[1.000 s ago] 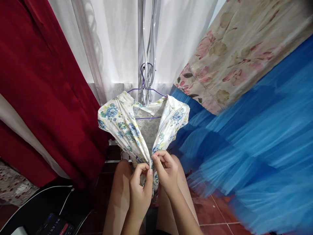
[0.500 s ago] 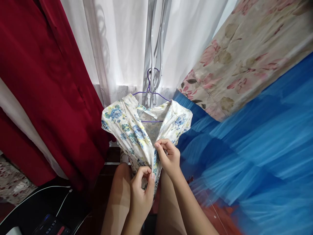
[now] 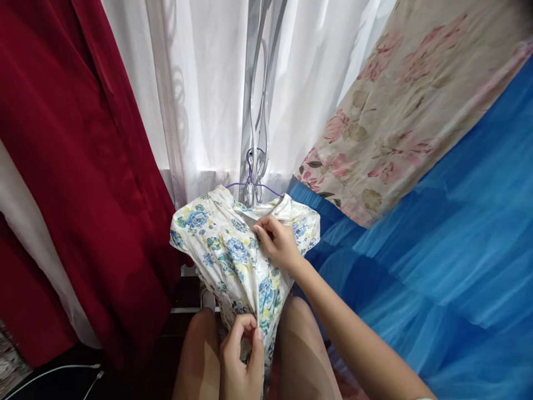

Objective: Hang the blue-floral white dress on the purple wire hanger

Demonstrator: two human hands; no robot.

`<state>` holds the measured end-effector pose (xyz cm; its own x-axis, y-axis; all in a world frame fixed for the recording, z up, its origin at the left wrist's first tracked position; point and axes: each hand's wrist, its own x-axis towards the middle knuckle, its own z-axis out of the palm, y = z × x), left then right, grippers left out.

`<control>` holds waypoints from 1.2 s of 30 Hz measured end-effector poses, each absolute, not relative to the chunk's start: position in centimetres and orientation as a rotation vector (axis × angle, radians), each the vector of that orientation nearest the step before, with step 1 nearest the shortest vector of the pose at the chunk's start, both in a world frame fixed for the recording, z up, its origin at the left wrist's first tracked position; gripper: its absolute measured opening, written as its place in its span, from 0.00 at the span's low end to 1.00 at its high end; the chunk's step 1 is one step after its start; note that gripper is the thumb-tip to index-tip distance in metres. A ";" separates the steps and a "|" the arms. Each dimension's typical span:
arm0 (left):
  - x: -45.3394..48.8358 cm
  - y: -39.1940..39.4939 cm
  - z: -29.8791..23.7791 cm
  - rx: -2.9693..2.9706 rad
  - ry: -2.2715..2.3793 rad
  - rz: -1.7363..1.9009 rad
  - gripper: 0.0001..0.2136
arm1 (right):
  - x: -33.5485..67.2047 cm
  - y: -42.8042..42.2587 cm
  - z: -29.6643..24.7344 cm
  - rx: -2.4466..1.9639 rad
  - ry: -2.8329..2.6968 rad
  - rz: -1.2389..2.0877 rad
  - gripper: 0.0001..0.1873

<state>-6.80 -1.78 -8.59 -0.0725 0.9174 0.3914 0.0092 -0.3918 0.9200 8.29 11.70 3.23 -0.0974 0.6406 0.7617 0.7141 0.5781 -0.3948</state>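
A white short-sleeved dress (image 3: 238,250) with blue and yellow-green flowers hangs on a purple wire hanger (image 3: 250,180) between my knees. My left hand (image 3: 242,355) pinches the front edge low down, thumb against forefinger. Higher up, near the neckline, my right hand (image 3: 277,240) has its fingers closed on the upper front edge. Between the two hands the front edges lie together in a nearly straight line. My right hand hides part of the neckline, and the dress's lower end is mostly out of sight.
The hanger hooks onto a grey metal stand (image 3: 259,105) before white curtains (image 3: 208,83). Red cloth (image 3: 95,183) hangs at left; a beige floral cloth (image 3: 375,133) and blue tulle (image 3: 400,266) hang at right. White cables (image 3: 62,368) lie on a dark surface, lower left.
My right hand has moved up along the front edge toward the neckline, and the neck opening has narrowed. My left hand keeps its pinch. The view has shifted, so the dress sits lower.
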 end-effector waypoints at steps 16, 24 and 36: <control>-5.6 -3.1 -10.1 1.539 0.993 1.492 0.14 | 10.0 15.6 10.4 -1.180 -1.807 -0.539 0.05; -8.0 -0.3 -8.3 1.752 0.961 1.473 0.07 | 8.8 11.5 8.7 -1.015 -1.817 -0.244 0.05; -7.1 12.3 9.9 2.329 0.783 1.723 0.09 | 9.9 11.3 8.8 -0.924 -1.909 -0.265 0.05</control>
